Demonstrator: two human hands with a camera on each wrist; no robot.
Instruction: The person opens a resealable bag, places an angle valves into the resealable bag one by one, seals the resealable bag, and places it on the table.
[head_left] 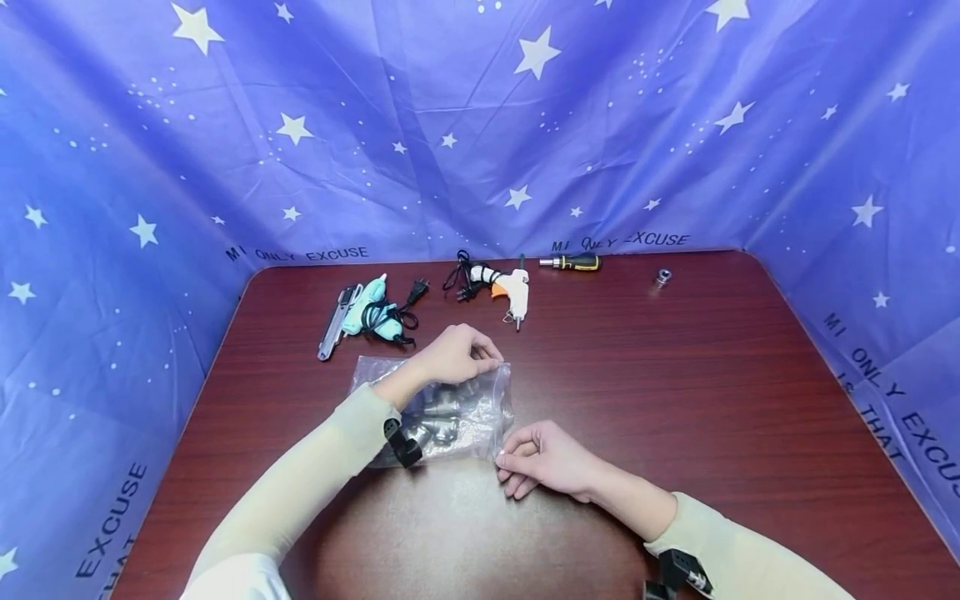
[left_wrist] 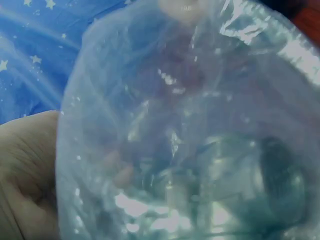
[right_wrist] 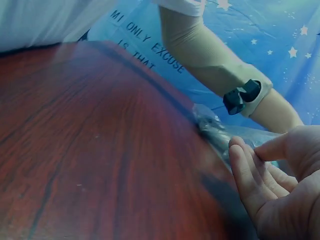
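Observation:
A clear plastic zip bag (head_left: 480,421) lies on the table in front of the person, with several shiny metal cylindrical parts (head_left: 442,408) inside it. My left hand (head_left: 456,354) reaches over the bag and pinches its far right corner. At the near right corner, my right hand (head_left: 551,460) pinches the bag's edge between thumb and forefinger. The left wrist view is filled by the bag's film (left_wrist: 150,100), with a metal part (left_wrist: 240,180) showing through. In the right wrist view the bag (right_wrist: 215,131) stretches away from the right hand's fingertips.
Behind the bag lie a grey utility knife (head_left: 337,323), a light-blue glue gun (head_left: 365,304) with a black cord, and a white glue gun (head_left: 516,292). A yellow-black screwdriver (head_left: 581,262) and a small metal fitting (head_left: 663,277) are along the table's back edge. A starry blue curtain (head_left: 480,125) encloses the table.

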